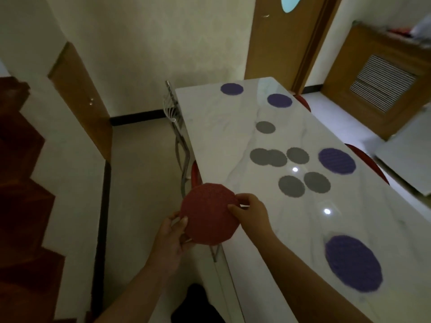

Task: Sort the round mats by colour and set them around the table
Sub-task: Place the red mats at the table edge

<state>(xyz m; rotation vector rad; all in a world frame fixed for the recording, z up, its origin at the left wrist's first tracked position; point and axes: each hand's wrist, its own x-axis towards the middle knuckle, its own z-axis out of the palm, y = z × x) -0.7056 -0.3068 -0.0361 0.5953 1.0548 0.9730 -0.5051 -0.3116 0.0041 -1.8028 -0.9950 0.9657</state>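
Marble table point(233, 141) bears purple, grey mats; left hand point(171, 238), right hand point(250, 212) pinch red mat point(208, 213).

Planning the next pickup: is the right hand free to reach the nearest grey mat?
Probably not yet: the right hand is pinching the red mat along with the left hand. The table toward the grey mat looks clear.

Red mat point(208, 213) between both hands, beside marble table point(233, 141)

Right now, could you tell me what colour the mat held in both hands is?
The mat is red, seen best in the head view.
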